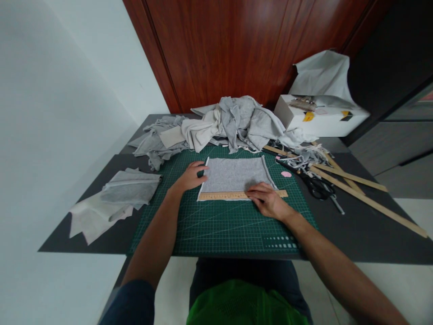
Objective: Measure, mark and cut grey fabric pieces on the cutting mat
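A piece of grey knit fabric (233,174) lies flat on the green cutting mat (230,230), its left and right edges slightly curled. Along its near edge runs a wooden ruler (221,196), whose right end extends past the cloth. My left hand (191,177) rests at the fabric's left edge, thumb and fingers apart, gripping nothing. With fingers drawn together, my right hand (267,199) presses on the ruler toward its right end; its fingertips partly cover the ruler and the cloth's lower right part.
Heaped grey and white cloth (237,119) lies behind the mat, and folded pieces (131,187) lie left. At right are black scissors (316,186), wooden strips (368,203), fabric scraps (313,155) and a pink piece (286,174). A white box (321,119) stands back right.
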